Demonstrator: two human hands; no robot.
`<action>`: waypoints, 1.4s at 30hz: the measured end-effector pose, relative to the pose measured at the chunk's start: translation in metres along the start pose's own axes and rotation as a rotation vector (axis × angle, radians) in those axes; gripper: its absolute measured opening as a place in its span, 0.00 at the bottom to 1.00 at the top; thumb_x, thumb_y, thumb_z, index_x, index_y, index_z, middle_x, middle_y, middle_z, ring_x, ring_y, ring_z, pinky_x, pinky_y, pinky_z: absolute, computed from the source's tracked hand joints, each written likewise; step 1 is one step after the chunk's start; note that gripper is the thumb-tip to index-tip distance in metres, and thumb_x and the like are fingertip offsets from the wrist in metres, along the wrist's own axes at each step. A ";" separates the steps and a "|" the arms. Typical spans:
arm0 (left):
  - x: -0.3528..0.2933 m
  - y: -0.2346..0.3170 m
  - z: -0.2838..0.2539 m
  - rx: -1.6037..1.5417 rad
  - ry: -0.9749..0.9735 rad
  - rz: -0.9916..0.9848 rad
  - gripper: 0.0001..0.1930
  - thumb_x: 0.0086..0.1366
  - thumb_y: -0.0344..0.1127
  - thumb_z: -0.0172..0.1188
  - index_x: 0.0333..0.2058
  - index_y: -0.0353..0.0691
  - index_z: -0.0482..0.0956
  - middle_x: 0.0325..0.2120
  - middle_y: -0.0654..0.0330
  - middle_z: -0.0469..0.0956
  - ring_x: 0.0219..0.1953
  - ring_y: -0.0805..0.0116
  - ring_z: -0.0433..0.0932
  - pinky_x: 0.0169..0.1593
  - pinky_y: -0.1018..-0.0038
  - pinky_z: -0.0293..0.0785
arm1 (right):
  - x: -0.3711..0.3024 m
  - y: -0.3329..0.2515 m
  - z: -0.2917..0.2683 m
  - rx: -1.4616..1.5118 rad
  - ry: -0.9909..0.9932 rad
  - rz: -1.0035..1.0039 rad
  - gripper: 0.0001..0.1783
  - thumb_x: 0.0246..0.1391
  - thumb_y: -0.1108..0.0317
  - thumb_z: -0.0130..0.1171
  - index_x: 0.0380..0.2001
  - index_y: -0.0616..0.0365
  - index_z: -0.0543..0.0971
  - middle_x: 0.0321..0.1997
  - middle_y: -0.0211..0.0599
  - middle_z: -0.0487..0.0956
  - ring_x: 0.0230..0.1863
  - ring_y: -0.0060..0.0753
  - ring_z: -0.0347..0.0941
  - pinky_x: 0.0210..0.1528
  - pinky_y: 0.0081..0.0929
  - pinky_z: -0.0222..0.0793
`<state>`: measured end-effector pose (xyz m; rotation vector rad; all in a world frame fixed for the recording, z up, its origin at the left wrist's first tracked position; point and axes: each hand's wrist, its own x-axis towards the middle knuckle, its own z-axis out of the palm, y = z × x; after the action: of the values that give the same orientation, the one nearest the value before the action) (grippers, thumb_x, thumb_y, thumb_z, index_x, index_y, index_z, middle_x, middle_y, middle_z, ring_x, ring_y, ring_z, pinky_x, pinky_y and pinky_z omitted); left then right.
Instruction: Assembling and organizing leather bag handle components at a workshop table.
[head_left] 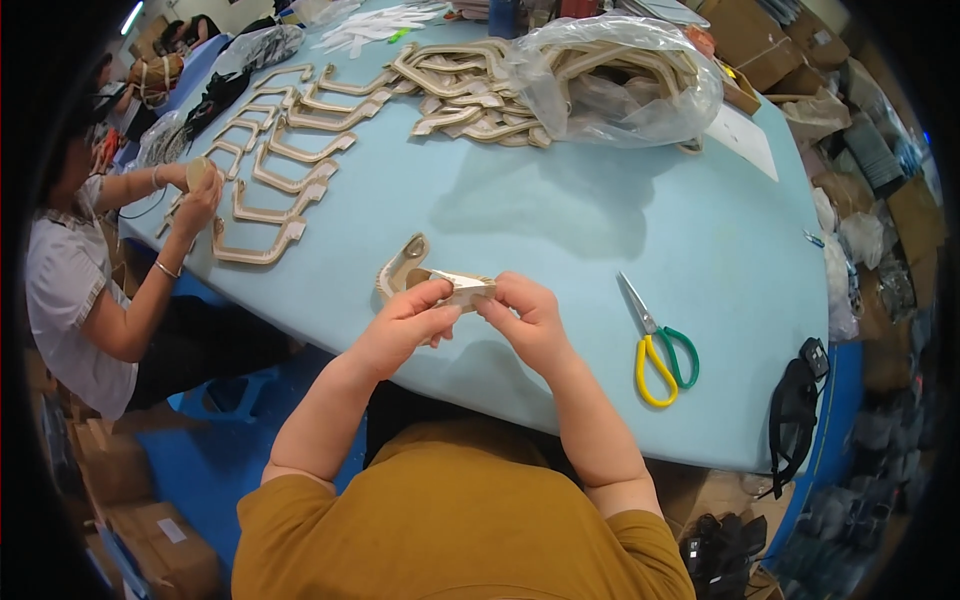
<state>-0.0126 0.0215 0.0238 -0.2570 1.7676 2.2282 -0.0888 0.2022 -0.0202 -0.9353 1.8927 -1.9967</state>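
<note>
Left hand point(408, 322) and right hand point(522, 314) pinch curved beige strip point(398, 270) near white part point(462, 285). Scissors point(651, 329) lie on table point(735, 260), right side.

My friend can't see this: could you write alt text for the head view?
A person's left hand and right hand hold a beige bent strip at a pale blue table. Scissors lie at right, similar strips farther back; another person sits at left.
</note>
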 end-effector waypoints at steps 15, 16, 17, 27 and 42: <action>0.005 0.002 -0.013 -0.257 0.117 -0.114 0.06 0.60 0.35 0.62 0.27 0.41 0.76 0.22 0.68 0.73 0.21 0.81 0.67 0.22 0.85 0.58 | 0.002 -0.018 -0.007 -0.109 0.054 -0.121 0.04 0.53 0.73 0.60 0.29 0.62 0.81 0.26 0.34 0.76 0.26 0.25 0.69 0.29 0.21 0.65; 0.004 0.003 -0.015 -0.230 0.091 -0.130 0.07 0.60 0.35 0.62 0.26 0.41 0.76 0.22 0.67 0.73 0.21 0.82 0.67 0.22 0.84 0.57 | 0.001 -0.019 -0.007 -0.132 0.030 -0.115 0.03 0.53 0.74 0.59 0.30 0.62 0.81 0.25 0.34 0.76 0.26 0.25 0.70 0.29 0.21 0.64; 0.004 0.004 -0.017 -0.200 0.061 -0.146 0.07 0.59 0.35 0.62 0.26 0.41 0.75 0.22 0.67 0.72 0.21 0.82 0.67 0.21 0.84 0.57 | 0.001 -0.019 -0.006 -0.157 0.010 -0.110 0.04 0.53 0.75 0.59 0.30 0.61 0.82 0.25 0.34 0.76 0.27 0.25 0.70 0.29 0.21 0.64; 0.001 0.006 -0.014 -0.140 0.034 -0.178 0.09 0.58 0.34 0.63 0.23 0.42 0.74 0.20 0.67 0.72 0.20 0.81 0.65 0.22 0.84 0.57 | 0.001 -0.025 -0.005 -0.167 0.011 -0.139 0.02 0.51 0.75 0.61 0.29 0.62 0.81 0.23 0.34 0.76 0.23 0.24 0.70 0.27 0.21 0.65; -0.006 0.004 -0.026 0.002 -0.139 -0.208 0.06 0.56 0.32 0.64 0.24 0.39 0.77 0.16 0.67 0.71 0.17 0.81 0.63 0.21 0.83 0.56 | -0.003 -0.027 -0.017 -0.051 -0.332 -0.019 0.03 0.52 0.74 0.59 0.27 0.62 0.80 0.23 0.33 0.76 0.24 0.26 0.70 0.27 0.21 0.64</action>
<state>-0.0093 -0.0053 0.0237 -0.2655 1.5942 2.0467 -0.0893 0.2211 0.0053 -1.2163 1.7606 -1.6819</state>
